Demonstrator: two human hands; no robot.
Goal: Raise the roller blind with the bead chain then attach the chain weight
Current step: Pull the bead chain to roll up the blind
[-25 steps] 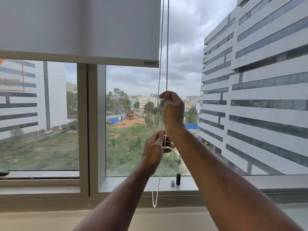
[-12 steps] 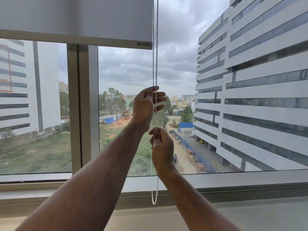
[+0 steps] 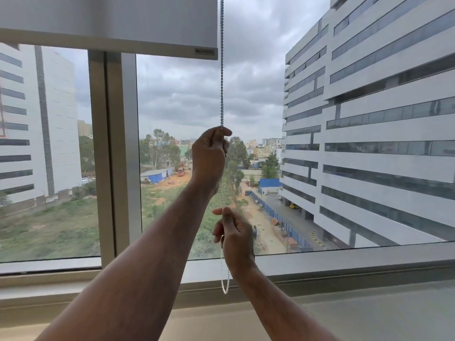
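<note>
The white roller blind [image 3: 110, 18] covers only the top of the window, and its bottom rail [image 3: 123, 48] hangs level near the upper edge of the view. The bead chain [image 3: 221, 82] drops straight down just right of the blind. My left hand [image 3: 209, 156] is closed around the chain at mid-height. Below it, my right hand [image 3: 235, 233] pinches the same chain between thumb and fingers. The white loop end of the chain [image 3: 225, 287] dangles in front of the window sill. No chain weight is visible.
A vertical window post [image 3: 114, 156] stands to the left of my hands. The grey sill [image 3: 344, 262] runs across below the glass, with a wider ledge [image 3: 369, 311] in front of it. Buildings and open ground lie outside.
My hands have swapped places on the chain: the left now grips high and the right has dropped low. The blind's bottom rail sits higher above the sill than one second ago.
</note>
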